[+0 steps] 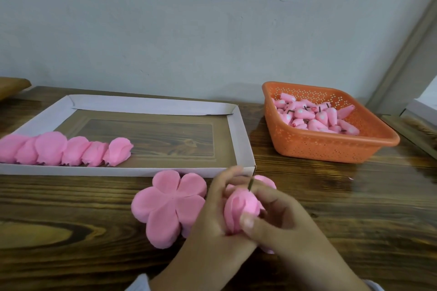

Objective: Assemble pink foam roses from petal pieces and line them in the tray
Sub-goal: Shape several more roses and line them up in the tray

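Rose (pixel 237 208) clamped between curled fingers (pixel 269 194) of left hand (pixel 212 217) and right hand (pixel 281 217)

Nothing here can be read: no text, label, brand, number or sign. The white tray (pixel 243 139) at ten o'clock and the orange basket (pixel 319 146) at two o'clock show plain surfaces.

Roses (pixel 66 149) in tray (pixel 151 104), front left, basket (pixel 331 142) of buds (pixel 314 116) right of tray, petal pieces (pixel 168 205) before tray, perhaps stacked
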The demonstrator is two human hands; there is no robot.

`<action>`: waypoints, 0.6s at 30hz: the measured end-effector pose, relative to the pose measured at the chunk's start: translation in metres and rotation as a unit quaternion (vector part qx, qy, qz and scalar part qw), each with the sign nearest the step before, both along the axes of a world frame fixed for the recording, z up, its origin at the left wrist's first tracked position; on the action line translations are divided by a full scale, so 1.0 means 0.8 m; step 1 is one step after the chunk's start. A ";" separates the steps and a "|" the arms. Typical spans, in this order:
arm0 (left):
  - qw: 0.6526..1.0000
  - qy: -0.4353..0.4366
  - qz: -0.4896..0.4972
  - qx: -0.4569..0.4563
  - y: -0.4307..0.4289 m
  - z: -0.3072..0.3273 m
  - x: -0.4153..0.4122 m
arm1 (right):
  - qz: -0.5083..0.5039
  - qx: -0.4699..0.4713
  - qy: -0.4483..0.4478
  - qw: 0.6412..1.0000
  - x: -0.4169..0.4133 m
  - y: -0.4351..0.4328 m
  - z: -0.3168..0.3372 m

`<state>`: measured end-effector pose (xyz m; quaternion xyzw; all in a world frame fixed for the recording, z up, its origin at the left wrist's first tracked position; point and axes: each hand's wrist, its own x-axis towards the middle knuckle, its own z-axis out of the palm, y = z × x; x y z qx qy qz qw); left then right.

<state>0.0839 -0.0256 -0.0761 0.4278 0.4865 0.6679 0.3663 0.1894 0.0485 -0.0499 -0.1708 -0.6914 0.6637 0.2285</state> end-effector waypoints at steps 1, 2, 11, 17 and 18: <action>1.000 -0.016 0.015 -0.003 0.000 -0.003 -0.001 | 0.021 0.004 -0.012 1.000 0.000 0.000 -0.002; 0.999 -0.019 0.029 -0.009 0.000 -0.005 -0.002 | 0.033 0.006 -0.018 0.999 -0.001 0.000 -0.003; 0.986 0.159 0.039 -0.031 -0.007 0.002 -0.006 | -0.116 0.068 0.056 0.989 -0.003 -0.007 0.001; 0.919 0.322 0.220 -0.062 -0.015 0.024 -0.063 | -0.238 0.099 0.057 0.964 0.005 0.004 0.000; 0.890 0.351 0.274 -0.097 -0.017 0.027 -0.075 | -0.244 0.099 0.050 0.963 0.006 0.005 -0.002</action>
